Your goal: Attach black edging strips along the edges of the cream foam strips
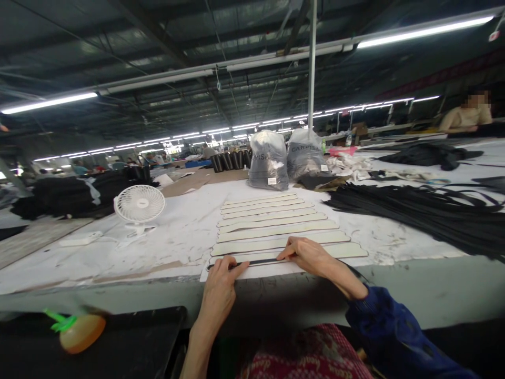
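A narrow black strip (262, 261) lies along the near edge of a row of pale cream strips (276, 245) with dark outlines, on the white-covered table. The curled fingers of my left hand (221, 281) press its left end down, with the thumb pointing right along it. Further right, my right hand (310, 256) pinches the same black strip between thumb and fingers. Behind my right wrist, part of the strip is hidden. Several cream strips run one behind another beyond my hands, the farther ones shorter.
A small white fan (140, 204) and a white power strip (81, 239) stand left. Two plastic-wrapped bags (269, 160) (305, 152) are behind. Black straps (410, 213) heap at right. Below left, an orange bottle (83, 332) rests on a black surface. A person (465, 118) sits far right.
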The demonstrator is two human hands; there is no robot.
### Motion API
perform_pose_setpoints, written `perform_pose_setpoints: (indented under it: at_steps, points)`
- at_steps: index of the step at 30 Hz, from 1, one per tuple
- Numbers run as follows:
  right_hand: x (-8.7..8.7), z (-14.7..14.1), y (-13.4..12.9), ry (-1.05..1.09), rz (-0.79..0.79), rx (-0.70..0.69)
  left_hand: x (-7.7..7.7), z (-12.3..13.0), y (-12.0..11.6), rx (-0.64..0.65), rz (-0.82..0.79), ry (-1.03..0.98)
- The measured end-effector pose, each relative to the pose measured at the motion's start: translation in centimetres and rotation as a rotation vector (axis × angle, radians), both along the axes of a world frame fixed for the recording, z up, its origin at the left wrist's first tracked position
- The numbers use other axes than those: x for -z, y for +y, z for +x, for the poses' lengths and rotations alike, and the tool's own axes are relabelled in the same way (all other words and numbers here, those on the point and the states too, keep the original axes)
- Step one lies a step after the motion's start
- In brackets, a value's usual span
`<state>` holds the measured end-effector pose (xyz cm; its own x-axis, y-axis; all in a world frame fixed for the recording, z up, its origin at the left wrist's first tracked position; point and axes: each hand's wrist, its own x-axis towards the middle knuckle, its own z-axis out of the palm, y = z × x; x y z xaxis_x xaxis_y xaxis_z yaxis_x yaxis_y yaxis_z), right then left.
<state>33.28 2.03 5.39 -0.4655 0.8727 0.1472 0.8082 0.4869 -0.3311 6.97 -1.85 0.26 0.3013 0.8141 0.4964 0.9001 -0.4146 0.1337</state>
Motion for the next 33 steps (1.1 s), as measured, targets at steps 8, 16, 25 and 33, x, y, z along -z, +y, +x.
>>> perform_pose_setpoints:
  at_steps: [8,16,25,33]
  points:
    - [-1.3,-0.6,-1.0,-0.053,0.01,0.019,0.4,-0.5,0.4,-0.028,0.004,-0.044]
    - [-1.7,-0.8,-1.3,-0.074,0.02,0.009,0.2,0.7,0.4,-0.05,0.18,-0.479]
    - [-0.7,-0.3,-1.0,-0.055,0.066,-0.004,-0.8,6.1,1.8,0.182,-0.02,-0.352]
    - [-0.5,-0.3,-1.2,-0.061,0.039,0.024,-0.3,5.9,1.8,0.176,0.022,-0.318]
